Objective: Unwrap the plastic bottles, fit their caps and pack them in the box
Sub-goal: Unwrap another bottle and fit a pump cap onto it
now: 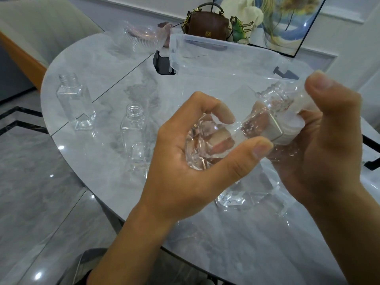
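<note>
Item: wrapped bottle (262,120), held centre-right of frame above the tabletop (115,95); my left grip (185,145) clenched its bunched wrap (202,150), my right grip (329,130) pinched the neck end; risk judged: slick film slipping, bottle dropping.

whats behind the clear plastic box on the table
Behind the clear box stand a brown handbag and a cream cloth bag with a green print, with a framed picture to their right. The box's far rim hides the bags' bases.
</note>
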A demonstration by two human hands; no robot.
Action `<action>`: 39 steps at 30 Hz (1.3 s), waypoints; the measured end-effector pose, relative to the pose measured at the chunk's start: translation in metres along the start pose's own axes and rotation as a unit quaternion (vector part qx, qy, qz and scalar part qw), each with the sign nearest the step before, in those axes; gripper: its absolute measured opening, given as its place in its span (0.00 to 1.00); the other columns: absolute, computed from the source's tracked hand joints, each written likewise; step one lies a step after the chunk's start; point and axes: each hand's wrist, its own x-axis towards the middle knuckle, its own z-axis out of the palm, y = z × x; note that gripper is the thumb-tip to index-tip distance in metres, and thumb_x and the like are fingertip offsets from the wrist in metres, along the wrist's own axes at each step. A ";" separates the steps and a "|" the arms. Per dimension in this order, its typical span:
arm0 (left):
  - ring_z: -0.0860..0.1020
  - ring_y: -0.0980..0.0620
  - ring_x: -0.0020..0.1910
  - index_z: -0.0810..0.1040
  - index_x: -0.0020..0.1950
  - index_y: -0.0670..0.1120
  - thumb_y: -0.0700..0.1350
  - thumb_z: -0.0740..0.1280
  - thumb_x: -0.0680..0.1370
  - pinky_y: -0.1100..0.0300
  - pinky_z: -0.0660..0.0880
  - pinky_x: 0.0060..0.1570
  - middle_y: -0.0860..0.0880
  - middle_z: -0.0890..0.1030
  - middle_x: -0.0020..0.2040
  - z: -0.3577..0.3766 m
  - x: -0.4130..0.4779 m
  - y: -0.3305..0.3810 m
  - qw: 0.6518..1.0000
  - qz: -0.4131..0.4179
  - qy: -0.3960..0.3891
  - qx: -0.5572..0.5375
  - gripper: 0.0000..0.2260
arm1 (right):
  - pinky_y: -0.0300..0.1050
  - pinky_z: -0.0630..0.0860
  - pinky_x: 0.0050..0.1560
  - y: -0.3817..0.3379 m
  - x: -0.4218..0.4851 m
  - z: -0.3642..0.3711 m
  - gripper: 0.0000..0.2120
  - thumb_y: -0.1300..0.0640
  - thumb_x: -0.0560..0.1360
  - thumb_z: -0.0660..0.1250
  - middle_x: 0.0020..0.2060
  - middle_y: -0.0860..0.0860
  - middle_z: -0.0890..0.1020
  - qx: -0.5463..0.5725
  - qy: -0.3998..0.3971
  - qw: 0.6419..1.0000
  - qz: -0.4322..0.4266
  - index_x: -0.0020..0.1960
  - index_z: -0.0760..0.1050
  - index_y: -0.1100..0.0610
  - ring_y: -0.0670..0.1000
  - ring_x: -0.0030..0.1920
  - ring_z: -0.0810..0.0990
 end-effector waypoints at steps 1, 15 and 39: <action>0.79 0.54 0.35 0.75 0.51 0.40 0.49 0.74 0.74 0.70 0.75 0.38 0.44 0.79 0.41 0.000 -0.001 -0.001 1.000 -0.014 0.007 -0.003 0.16 | 0.49 0.74 0.46 -0.004 -0.002 0.013 0.24 0.42 0.58 0.76 0.36 0.48 0.82 0.001 -0.022 1.000 0.001 0.47 0.79 0.55 0.50 0.41 0.82; 0.79 0.50 0.38 0.75 0.52 0.35 0.51 0.73 0.74 0.71 0.75 0.38 0.45 0.78 0.40 -0.001 -0.002 -0.001 0.998 0.022 0.022 0.048 0.19 | 0.48 0.74 0.47 -0.012 0.000 0.021 0.37 0.34 0.60 0.67 0.37 0.47 0.85 -0.067 -0.008 0.996 0.052 0.59 0.76 0.60 0.48 0.42 0.84; 0.77 0.46 0.31 0.76 0.50 0.39 0.53 0.75 0.72 0.60 0.75 0.30 0.44 0.76 0.35 -0.005 -0.002 0.010 0.998 0.009 0.016 0.067 0.20 | 0.48 0.75 0.44 -0.015 0.002 0.017 0.21 0.38 0.60 0.74 0.35 0.46 0.85 -0.040 -0.052 0.996 0.068 0.45 0.81 0.52 0.48 0.39 0.85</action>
